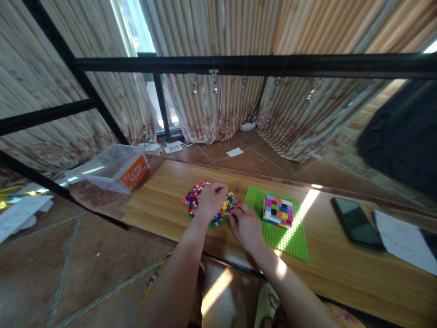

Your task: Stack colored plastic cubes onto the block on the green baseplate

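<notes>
A pile of small multicoloured toy bricks is spread on the wooden board. Over the pile is my left hand, its fingers curled in a pinch; whatever they may hold is too small to make out. My right hand is at the pile's right edge with thumb and fingers drawn together near the bricks; its fingertips may hold a tiny piece, but I cannot tell. To the right lies a green studded baseplate. On it stands a square, multicoloured brick block with a patterned top.
A clear plastic bin with an orange label stands beyond the board's left end. On the right of the wooden board lie a dark phone and white paper. A black metal bar crosses in front of the curtains.
</notes>
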